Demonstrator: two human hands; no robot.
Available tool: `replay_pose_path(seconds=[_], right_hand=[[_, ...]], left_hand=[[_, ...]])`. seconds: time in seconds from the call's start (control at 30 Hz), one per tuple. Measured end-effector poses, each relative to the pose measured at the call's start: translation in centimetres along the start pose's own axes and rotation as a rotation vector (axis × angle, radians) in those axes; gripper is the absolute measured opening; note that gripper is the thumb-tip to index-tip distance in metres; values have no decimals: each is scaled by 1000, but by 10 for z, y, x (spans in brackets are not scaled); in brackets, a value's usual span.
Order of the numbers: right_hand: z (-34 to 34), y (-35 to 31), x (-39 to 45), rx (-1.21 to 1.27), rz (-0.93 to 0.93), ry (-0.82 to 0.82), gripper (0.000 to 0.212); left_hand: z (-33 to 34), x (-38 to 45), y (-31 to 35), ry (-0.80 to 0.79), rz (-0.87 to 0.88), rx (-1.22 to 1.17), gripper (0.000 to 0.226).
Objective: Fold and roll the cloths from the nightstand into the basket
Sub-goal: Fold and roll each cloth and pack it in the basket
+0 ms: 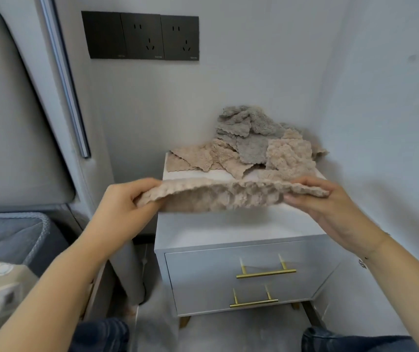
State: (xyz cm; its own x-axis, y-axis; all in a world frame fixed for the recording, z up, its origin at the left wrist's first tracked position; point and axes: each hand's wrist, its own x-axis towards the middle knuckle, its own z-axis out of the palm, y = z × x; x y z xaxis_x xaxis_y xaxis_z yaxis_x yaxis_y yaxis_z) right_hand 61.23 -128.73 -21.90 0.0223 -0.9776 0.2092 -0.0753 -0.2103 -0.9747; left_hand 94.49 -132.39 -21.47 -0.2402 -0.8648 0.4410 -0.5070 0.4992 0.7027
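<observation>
Both hands, left hand (124,199) and right hand (327,201), pinch a beige cloth (223,196) by its ends, stretched above the nightstand (228,232) front edge. A heap of cloths (251,143) waits at its back; most work seemingly remains.

There is one view only, from a wide-angle camera worn on the person's head. It looks forward and down, from above and in front of the white nightstand (228,232), which fills the middle of the frame with its top and drawer fronts both showing. The camera sits close: both forearms reach in from the bottom corners and the knees show at the lower edge. It faces the wall behind, high enough to take in the dark socket panel (141,35) (straight lines bend towards the edges, as a wide lens does). The upholstered headboard (12,110) runs along the left side.
</observation>
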Motion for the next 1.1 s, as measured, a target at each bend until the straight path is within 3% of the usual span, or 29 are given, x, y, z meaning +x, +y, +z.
replay_pose_path(seconds=[0.1, 0.2, 0.27, 0.33, 0.47, 0.6, 0.7, 0.83, 1.1], right_hand=[[-8, 3, -14, -206, 151, -119, 18], [-10, 6, -23, -275, 293, -197, 20], [-10, 7, -23, -301, 337, -188, 22], [-9, 9, -19, -316, 331, -132, 25], [-1, 23, 1, -302, 300, 38, 27], [9, 42, 30, -297, 272, 188, 41], [16, 60, 45, -456, 233, 262, 42], [21, 76, 47, -711, 147, 249, 50], [22, 83, 53, -939, 63, 258, 40]], left_hand=[[-8, -16, -9, -203, -107, 99, 27], [-10, -21, -11, -400, -172, 134, 34], [-8, -19, -13, -449, -236, 68, 22], [-6, -13, -15, -423, -312, -19, 8], [4, 7, -22, -295, -457, -215, 26], [22, 29, -36, -124, -678, -414, 24], [36, 37, -56, -70, -723, -140, 34], [44, 37, -64, -55, -596, 289, 43], [48, 42, -76, -94, -592, 380, 41]])
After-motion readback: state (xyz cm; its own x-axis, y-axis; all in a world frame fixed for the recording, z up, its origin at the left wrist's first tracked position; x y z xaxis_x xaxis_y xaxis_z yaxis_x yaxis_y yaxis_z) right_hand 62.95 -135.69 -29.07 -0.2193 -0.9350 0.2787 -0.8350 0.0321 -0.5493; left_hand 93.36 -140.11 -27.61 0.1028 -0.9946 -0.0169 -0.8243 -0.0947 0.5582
